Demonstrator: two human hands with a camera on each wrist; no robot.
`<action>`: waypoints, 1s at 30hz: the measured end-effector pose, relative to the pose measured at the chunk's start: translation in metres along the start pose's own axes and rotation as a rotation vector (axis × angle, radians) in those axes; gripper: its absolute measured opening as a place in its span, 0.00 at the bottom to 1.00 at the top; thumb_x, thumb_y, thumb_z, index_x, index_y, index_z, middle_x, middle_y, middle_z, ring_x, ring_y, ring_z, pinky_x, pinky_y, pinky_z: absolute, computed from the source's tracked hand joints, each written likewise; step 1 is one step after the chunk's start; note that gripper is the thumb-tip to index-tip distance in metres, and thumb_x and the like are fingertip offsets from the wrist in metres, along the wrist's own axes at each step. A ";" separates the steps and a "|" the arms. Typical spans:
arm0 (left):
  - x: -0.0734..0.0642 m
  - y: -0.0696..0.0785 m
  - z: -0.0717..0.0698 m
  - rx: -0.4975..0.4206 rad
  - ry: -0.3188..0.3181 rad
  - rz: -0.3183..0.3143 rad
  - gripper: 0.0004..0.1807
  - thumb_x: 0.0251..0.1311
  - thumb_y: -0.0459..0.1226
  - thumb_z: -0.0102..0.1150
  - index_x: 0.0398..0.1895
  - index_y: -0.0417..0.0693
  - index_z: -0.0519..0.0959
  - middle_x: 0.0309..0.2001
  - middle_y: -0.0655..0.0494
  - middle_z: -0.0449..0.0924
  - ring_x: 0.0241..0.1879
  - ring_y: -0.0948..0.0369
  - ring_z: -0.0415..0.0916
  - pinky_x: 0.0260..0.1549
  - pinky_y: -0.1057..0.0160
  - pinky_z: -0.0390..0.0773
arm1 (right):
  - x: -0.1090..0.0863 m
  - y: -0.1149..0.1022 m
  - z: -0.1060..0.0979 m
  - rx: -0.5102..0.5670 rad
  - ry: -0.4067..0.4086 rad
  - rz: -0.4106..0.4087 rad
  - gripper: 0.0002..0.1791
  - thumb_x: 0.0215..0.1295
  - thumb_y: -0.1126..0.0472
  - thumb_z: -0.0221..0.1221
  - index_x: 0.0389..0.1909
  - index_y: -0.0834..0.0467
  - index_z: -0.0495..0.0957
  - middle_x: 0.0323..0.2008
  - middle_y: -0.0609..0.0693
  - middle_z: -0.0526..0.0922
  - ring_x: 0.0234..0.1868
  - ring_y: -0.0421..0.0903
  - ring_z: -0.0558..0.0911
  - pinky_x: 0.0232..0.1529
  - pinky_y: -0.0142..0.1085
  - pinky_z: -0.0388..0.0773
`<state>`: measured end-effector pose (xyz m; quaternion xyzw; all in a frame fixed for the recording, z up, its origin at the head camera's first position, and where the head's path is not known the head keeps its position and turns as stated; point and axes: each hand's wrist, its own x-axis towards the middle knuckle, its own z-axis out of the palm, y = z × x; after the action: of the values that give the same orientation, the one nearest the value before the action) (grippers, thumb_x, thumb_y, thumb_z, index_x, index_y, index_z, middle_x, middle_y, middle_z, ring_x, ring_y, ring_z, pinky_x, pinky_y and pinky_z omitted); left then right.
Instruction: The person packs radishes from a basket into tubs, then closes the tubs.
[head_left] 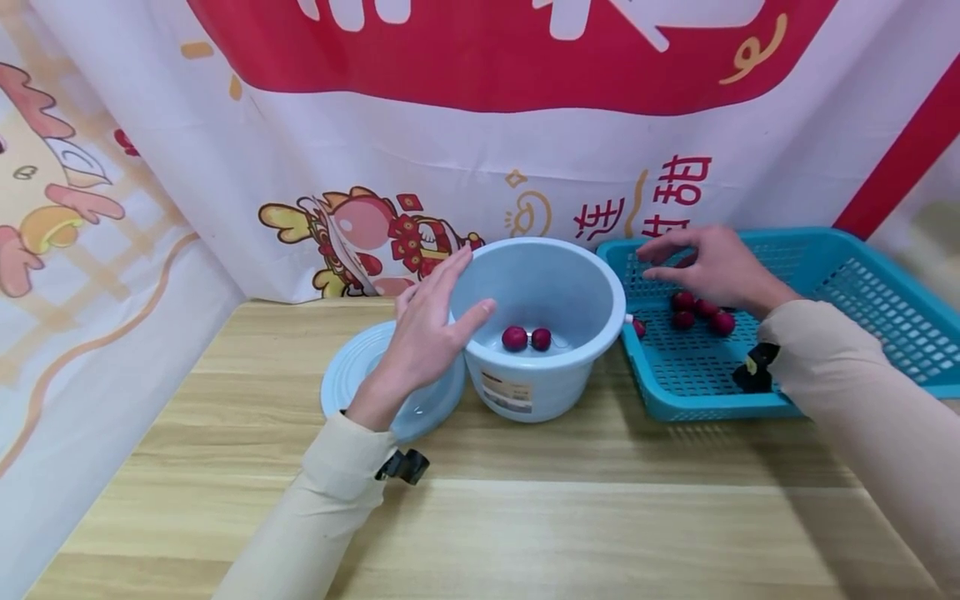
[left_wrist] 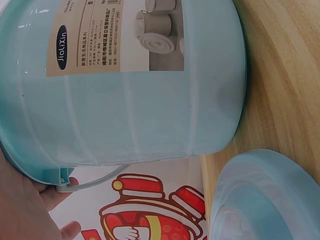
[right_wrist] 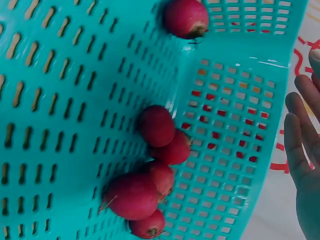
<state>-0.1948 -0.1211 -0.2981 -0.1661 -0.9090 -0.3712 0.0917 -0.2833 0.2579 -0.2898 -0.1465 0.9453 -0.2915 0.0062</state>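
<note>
A light blue plastic bucket (head_left: 555,387) stands upright, with two red radishes (head_left: 514,337) on its bottom. My left hand (head_left: 427,333) touches the bucket's left rim, fingers extended along it and thumb over the opening. To the right, my right hand (head_left: 716,267) hovers over a teal perforated basket (head_left: 720,407), its fingers loosely bent and nothing in them. Beneath that hand, several red radishes (head_left: 705,308) lie in the basket. The right wrist view shows these radishes (right_wrist: 132,196) clustered by the basket wall, and one lone radish (right_wrist: 185,19) apart from them.
A round blue lid (head_left: 352,375) lies on the wooden table (head_left: 480,533), left of the bucket and partly under my left arm. The bucket's thin handle (left_wrist: 95,185) hangs at its side. Behind everything is a printed white and red cloth (head_left: 420,142).
</note>
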 end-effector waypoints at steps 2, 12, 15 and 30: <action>0.000 -0.001 0.000 -0.001 0.002 0.000 0.43 0.72 0.60 0.50 0.86 0.56 0.55 0.87 0.61 0.51 0.85 0.54 0.52 0.80 0.35 0.41 | 0.002 0.003 0.002 -0.005 -0.036 0.007 0.27 0.69 0.51 0.70 0.67 0.52 0.81 0.63 0.61 0.84 0.62 0.61 0.81 0.56 0.56 0.86; -0.001 -0.001 0.000 -0.009 0.003 0.003 0.44 0.72 0.60 0.51 0.86 0.56 0.56 0.87 0.59 0.52 0.84 0.53 0.53 0.80 0.35 0.40 | 0.009 0.015 0.010 -0.030 -0.187 0.030 0.25 0.69 0.53 0.70 0.66 0.52 0.83 0.67 0.61 0.82 0.70 0.65 0.74 0.66 0.69 0.72; -0.001 -0.001 0.000 -0.007 0.002 0.000 0.44 0.72 0.60 0.50 0.86 0.56 0.56 0.87 0.59 0.52 0.84 0.54 0.53 0.80 0.35 0.40 | 0.010 0.017 0.012 -0.046 -0.220 0.033 0.24 0.69 0.52 0.70 0.65 0.51 0.84 0.68 0.62 0.81 0.71 0.66 0.72 0.65 0.70 0.71; -0.001 0.000 0.000 -0.003 0.002 -0.002 0.43 0.72 0.59 0.50 0.86 0.56 0.56 0.87 0.59 0.52 0.85 0.54 0.53 0.80 0.36 0.41 | 0.015 0.023 0.020 -0.070 -0.410 -0.009 0.25 0.68 0.51 0.71 0.64 0.54 0.84 0.57 0.56 0.89 0.56 0.53 0.86 0.55 0.54 0.84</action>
<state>-0.1941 -0.1215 -0.2981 -0.1651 -0.9085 -0.3726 0.0920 -0.3024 0.2608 -0.3176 -0.2071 0.9331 -0.2227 0.1919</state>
